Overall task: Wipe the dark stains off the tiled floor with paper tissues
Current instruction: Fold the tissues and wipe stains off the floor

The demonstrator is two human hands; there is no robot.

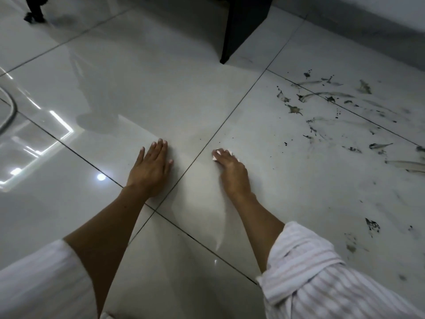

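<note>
Tissue: a white paper tissue is sitting under the right hand, only its edge showing past the fingertips; small, crumpled, looking clean where visible.
Right grip: fingers are curling over the tissue and pressing it down on the tiled floor, probably so the wad is not slipping while it is pushed.
Position: tissue is lying just right of the grout line, near frame centre, well apart from the main soiling.
Stains: dark stains are spreading at 2 to 3 o'clock from the tissue; black splats, dots and grey smeared streaks. A second patch is lying at about 4 o'clock. A few specks are sitting close by at 3 o'clock.
Left grip: left hand is released, lying flat with fingers straight on the floor at 9 o'clock; judged to be bracing body weight.
Progress: most staining is looking untreated; judged early.
Sleeves: striped sleeve is rolled back, likely keeping the cloth off the dirt.
Surroundings: a dark furniture leg is standing at 12 o'clock; someone's dark foot is at 11 o'clock, far off.
</note>
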